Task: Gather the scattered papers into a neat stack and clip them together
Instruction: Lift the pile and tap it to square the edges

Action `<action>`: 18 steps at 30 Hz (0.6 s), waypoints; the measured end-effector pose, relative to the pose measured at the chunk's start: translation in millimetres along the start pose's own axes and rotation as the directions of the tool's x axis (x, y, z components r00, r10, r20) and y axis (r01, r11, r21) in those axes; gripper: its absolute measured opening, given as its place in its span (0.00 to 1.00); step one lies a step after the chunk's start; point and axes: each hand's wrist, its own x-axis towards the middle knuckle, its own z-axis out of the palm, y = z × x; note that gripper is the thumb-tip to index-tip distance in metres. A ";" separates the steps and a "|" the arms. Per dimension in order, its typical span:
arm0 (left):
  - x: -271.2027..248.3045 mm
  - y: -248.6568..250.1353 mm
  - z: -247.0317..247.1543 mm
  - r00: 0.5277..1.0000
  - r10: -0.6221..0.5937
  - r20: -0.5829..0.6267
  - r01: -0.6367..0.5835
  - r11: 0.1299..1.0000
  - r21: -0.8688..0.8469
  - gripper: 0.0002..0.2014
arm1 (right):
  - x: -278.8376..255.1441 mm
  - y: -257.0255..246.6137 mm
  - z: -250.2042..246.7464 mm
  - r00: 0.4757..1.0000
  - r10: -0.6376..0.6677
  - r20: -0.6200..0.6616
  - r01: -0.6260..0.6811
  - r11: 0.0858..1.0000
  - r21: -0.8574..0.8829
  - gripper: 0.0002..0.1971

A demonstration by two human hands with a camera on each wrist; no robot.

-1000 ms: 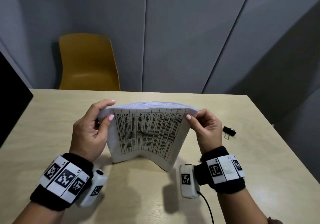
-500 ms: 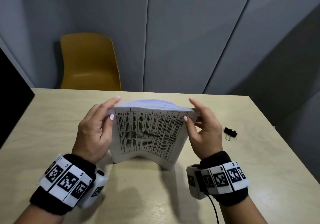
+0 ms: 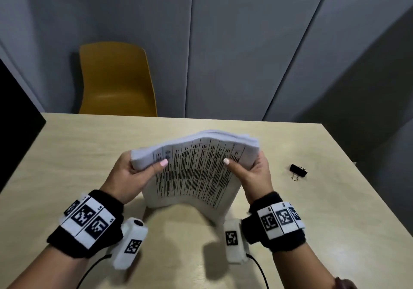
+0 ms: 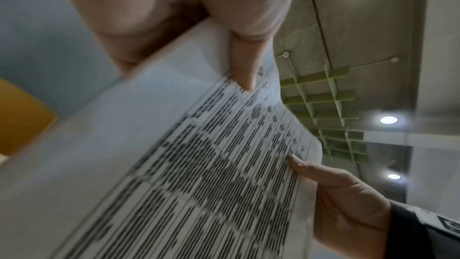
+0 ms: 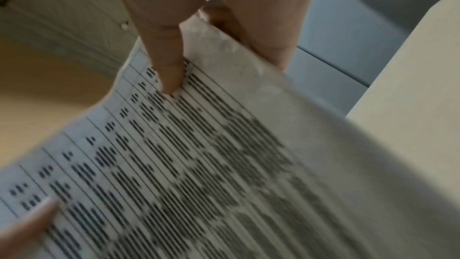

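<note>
Two forearms with black wristbands reach up from the lower corners of the head view. At centre frame the left hand [image 3: 128,177] and the right hand [image 3: 253,176] each grip a side edge of a thick stack of papers [image 3: 194,172], thumbs pressed on the printed front sheet, fingers wrapped behind. The stack stands on its lower edge on the pale table [image 3: 335,221], bowed. A black binder clip [image 3: 298,170] lies at right of the stack, apart. A yellow chair [image 3: 116,81] sits upper left
</note>
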 end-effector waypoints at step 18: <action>5.1 -10.6 1.6 0.998 -0.048 0.028 0.051 0.991 -0.122 0.23 | 6.0 -19.6 7.0 0.944 -0.113 -0.309 0.205 0.937 0.283 0.20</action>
